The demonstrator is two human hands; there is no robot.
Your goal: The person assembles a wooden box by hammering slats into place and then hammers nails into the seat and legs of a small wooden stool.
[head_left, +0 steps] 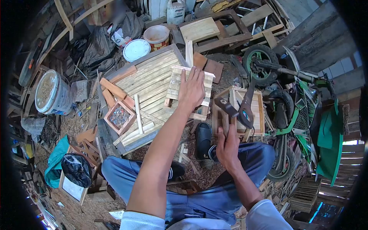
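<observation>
My left hand lies on a small wooden frame partly covered by pale slats, its fingers stretched toward the far edge and the thumb side apart. Any small thing under the fingertips is hidden. My right hand is wrapped around the wooden handle of a hammer, whose dark head points up and away from me. Just beyond that hand, a handsaw with a dark handle rests across a slatted wooden box. The small frame sits on the right side of a large slatted panel.
On the panel stands a small wooden tray of tiny metal-looking pieces, beside loose wood strips. Buckets stand behind. A green motorbike lines the right side. A white bucket and a black bag are left.
</observation>
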